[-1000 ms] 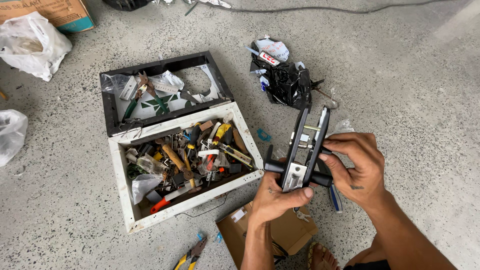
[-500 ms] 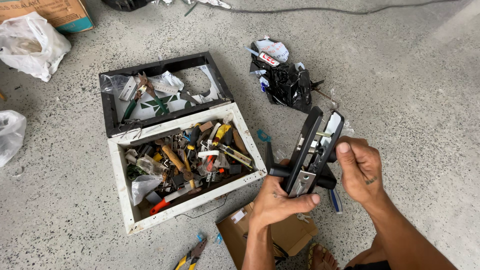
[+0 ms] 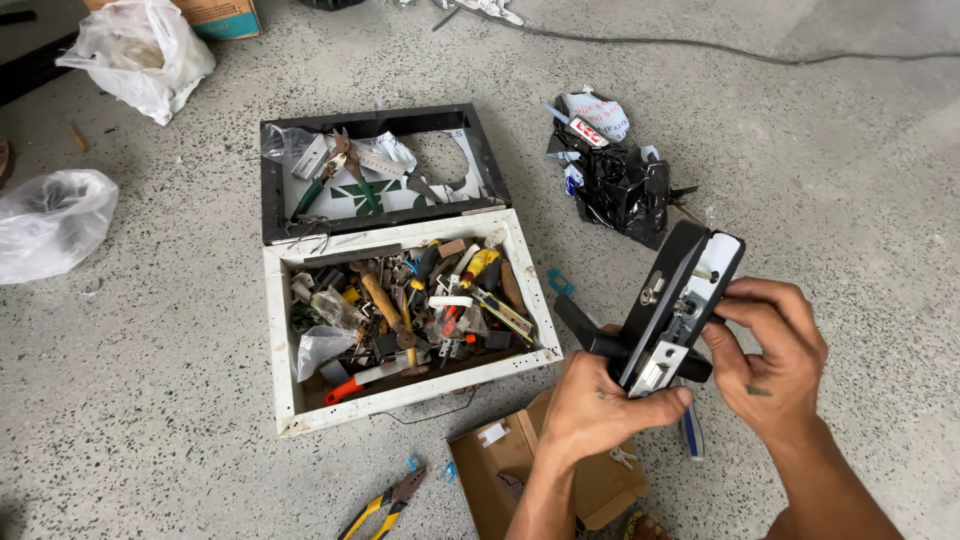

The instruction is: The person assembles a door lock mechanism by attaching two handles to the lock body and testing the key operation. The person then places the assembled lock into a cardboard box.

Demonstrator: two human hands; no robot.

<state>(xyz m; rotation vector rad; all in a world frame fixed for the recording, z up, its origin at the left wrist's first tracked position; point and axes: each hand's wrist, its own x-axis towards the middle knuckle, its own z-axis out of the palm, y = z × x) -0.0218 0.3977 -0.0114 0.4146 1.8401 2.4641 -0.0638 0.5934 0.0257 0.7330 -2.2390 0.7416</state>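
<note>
A black door lock set (image 3: 675, 300) with a lever handle and a silver inner plate is held tilted above the floor, between both hands. My left hand (image 3: 600, 405) grips its lower end from below, thumb on the silver plate. My right hand (image 3: 770, 350) clasps its right side, fingers curled on the upper edge. To the left an open white metal toolbox (image 3: 285, 400) lies on the concrete floor, full of mixed tools and small parts. Its black lid (image 3: 270, 190) lies open behind it with pliers and a plastic bag in it.
A small open cardboard box (image 3: 500, 470) lies below my hands, with yellow-handled pliers (image 3: 375, 505) to its left. A black plastic bag with small items (image 3: 620, 185) lies at the back right. Two white plastic bags (image 3: 140, 55) (image 3: 50, 220) sit at the left.
The lock set has tilted further to the right and shifted slightly rightward. My right hand has slid from its top to its right side; my left hand keeps hold of the lower end.
</note>
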